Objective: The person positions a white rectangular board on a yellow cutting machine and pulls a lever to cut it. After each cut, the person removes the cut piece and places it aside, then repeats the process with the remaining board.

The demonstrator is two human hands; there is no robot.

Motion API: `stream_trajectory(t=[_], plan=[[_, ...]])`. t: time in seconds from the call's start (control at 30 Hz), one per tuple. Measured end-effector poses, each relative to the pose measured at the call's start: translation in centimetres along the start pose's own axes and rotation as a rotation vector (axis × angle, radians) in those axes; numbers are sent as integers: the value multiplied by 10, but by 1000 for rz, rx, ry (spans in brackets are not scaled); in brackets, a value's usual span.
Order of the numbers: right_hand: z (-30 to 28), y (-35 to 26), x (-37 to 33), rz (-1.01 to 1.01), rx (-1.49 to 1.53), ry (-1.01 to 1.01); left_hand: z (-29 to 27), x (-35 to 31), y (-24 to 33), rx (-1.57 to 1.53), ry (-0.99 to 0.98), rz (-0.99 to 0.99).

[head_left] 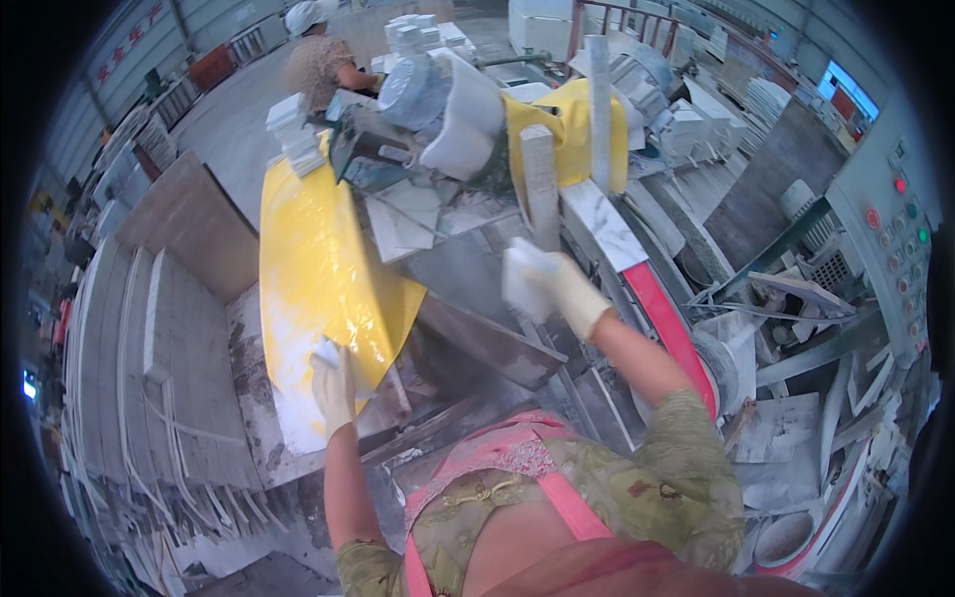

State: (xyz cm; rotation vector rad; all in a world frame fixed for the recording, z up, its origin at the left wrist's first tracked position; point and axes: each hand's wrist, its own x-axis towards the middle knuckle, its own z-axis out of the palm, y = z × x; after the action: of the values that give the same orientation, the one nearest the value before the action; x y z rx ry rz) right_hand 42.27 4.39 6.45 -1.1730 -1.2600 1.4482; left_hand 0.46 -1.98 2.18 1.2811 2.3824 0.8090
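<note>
My left hand (334, 390), in a pale glove, is over the lower part of a yellow plastic sheet (310, 261) dusted with white. Its fingers are bent round a small whitish thing that I cannot make out. My right hand (563, 289), gloved too, is raised left of a narrow machine track and blurred by motion. A white, pad-like lump (527, 279) shows at its fingers; its kind is unclear. Just beyond that hand, a white grey-veined stone strip (603, 221) lies on the track, in line with a red strip (672, 333).
Stacked pale slabs (189, 348) stand at the left. A dusty machine (463, 114) is ahead, with an upright post (540, 184) near my right hand. A control panel (895, 239) with buttons is at the right. Another person (323, 65) works at the far left.
</note>
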Motion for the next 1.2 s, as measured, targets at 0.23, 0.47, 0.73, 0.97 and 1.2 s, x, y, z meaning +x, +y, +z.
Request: stream_trajectory(t=[0.23, 0.47, 0.73, 0.97, 1.2], plan=[[261, 51, 25, -76, 477, 26, -19, -23, 12, -183, -27, 15], [302, 90, 33, -278, 96, -566, -26, 8, -10, -517, -215, -102], [213, 63, 47, -308, -662, -738, -11, -19, 18, -303, 77, -52], [-34, 78, 76, -526, -957, 236, -19, -37, 40, -470, 48, -148], [-192, 88, 93, -345, -1377, 518, -19, -19, 18, -151, -1, -37]])
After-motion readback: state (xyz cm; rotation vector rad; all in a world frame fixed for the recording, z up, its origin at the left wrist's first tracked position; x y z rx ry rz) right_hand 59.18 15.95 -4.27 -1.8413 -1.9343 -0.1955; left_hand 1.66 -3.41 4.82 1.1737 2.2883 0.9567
